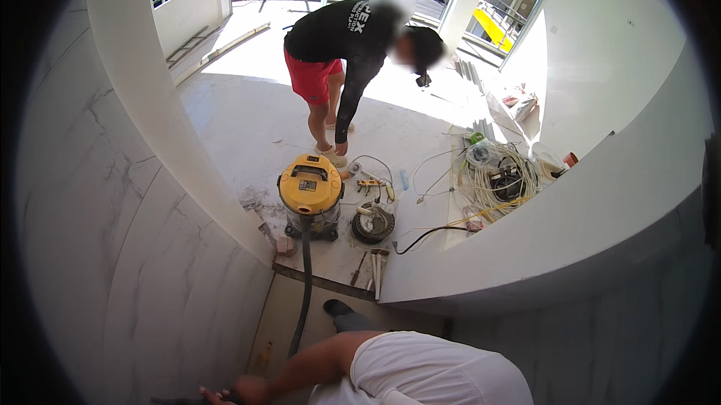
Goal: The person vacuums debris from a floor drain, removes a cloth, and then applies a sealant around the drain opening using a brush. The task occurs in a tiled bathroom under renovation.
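From a white sleeve at the lower edge, my bare right arm reaches toward the lower left. My right hand (244, 389) is closed around a dark, tube-like thing (176, 401), cut off by the picture's lower edge. My left hand is not in view. Behind my forearm passes a ribbed black hose (306, 285), running up to a wet-dry vacuum (309, 184) with a yellow top and clear drum. Whether the hose joins the thing in my hand is hidden. A dark shoe (337, 307) shows beyond my sleeve.
Past the vacuum, a person (338, 37) in black top and red shorts bends down. A black bucket (372, 222), hammers (378, 274) and a tangle of cables (499, 180) lie rightward. Marble-look wall (113, 202) and white curved partition (526, 247) flank a raised threshold (323, 282).
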{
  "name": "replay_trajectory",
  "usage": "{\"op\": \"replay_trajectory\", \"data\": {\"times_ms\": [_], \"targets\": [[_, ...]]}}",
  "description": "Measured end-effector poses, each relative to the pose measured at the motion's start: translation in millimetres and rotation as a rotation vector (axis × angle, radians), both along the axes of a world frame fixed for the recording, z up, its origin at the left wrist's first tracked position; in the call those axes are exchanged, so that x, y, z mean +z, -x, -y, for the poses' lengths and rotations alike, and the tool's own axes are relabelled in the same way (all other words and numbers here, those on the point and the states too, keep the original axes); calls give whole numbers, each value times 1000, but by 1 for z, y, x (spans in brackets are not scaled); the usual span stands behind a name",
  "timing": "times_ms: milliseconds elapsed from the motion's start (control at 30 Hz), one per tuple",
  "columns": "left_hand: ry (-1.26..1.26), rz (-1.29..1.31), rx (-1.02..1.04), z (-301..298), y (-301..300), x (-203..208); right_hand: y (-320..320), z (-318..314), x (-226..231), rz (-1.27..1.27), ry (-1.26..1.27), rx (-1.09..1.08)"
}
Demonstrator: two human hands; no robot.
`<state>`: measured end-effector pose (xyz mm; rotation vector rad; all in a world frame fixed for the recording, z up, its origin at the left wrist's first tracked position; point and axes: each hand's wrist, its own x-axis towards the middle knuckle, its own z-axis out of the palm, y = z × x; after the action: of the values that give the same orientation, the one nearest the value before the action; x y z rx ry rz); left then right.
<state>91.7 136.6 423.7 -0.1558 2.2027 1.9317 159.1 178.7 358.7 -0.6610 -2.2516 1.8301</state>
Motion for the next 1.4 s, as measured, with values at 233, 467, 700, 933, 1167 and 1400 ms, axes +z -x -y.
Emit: {"op": "replay_trajectory", "data": {"times_ms": [233,467,700,933,1167,1400], "targets": [[-97,267,41,14,15,-37,-25,-56,12,95,11,467],[-29,527,394,98,-15,-109,-157,-250,-121,350,68,205],[-81,865,504,249,-11,-172,-291,-551,-166,670,-431,-941],[351,576,-290,288,-27,-135,-271,-675,-176,1087,-310,-700],[378,773,29,188,-26,-196,-260,-667,-194,1147,-343,-672],[363,827,58,85,-20,-216,-270,-680,-202,1059,-314,-642]]}}
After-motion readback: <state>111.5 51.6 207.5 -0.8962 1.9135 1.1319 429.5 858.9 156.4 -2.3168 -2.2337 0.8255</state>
